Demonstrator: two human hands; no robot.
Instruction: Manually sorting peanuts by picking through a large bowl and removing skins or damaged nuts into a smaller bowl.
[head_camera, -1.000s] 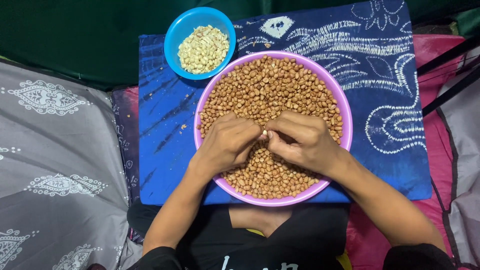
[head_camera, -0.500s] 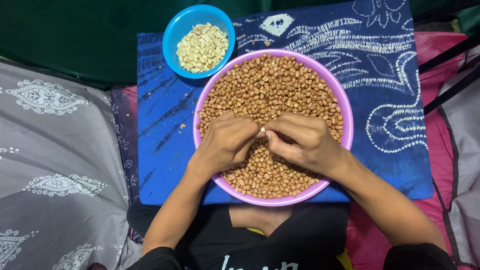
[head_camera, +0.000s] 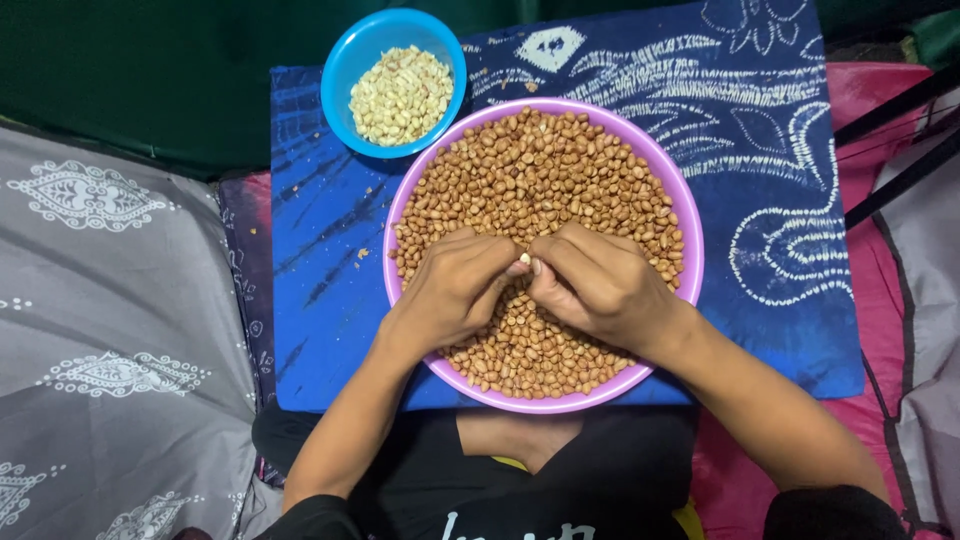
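Both hands (head_camera: 530, 285) pinch one peanut (head_camera: 525, 259) — over purple bowl (head_camera: 690, 250)

- The purple bowl (head_camera: 690, 250) looks like smooth plastic with a slight sheen along its rim.
- The small blue bowl (head_camera: 340, 75) is glossy plastic too.
- The brown peanuts (head_camera: 560, 170) have thin, matt, papery skins.
- The skinned peanuts (head_camera: 400, 95) look pale, bare and dull.
- The blue patterned cloth (head_camera: 780, 200) is soft, matt woven fabric.
- The grey printed cloth (head_camera: 110, 300) is smooth with a faint satin sheen.
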